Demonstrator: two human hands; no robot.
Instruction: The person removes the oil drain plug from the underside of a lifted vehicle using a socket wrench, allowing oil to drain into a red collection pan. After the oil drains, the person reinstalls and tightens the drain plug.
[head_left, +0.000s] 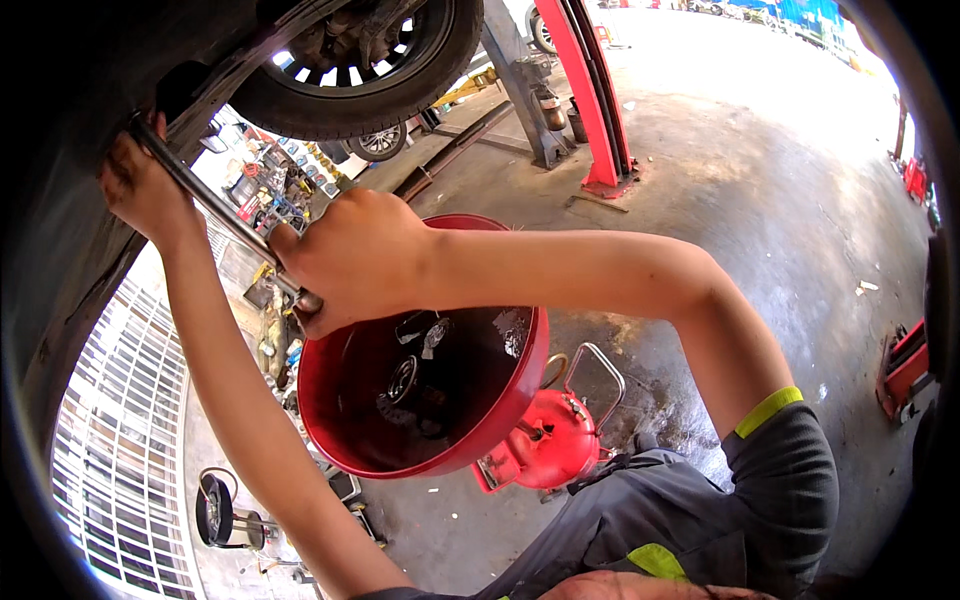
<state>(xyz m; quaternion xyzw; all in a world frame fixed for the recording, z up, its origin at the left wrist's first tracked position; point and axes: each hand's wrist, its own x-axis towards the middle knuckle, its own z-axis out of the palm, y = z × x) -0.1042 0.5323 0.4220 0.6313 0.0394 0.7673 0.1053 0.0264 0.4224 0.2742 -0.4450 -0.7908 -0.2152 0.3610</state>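
A long metal wrench (215, 205) slants from the dark car underside (75, 130) at upper left down toward the middle. My right hand (360, 255) is closed round its lower end, and a rounded metal tip pokes out below the fist. Raised higher, my left hand (150, 190) has its fingers curled about the wrench's upper end, against the underbody. What that end sits on is hidden in shadow. Beneath my right hand is a wide red drain funnel (525, 400), dark and oily inside, with a round ringed part (403, 380) lying in it.
The funnel stands above a red wheeled tank (555, 440) with a metal handle. A car wheel (360, 90) hangs overhead. Red lift post (590, 100) stands beyond it. Tools and bottles clutter the left background, by a white grille (125, 430). Concrete floor (720, 190) stretches right.
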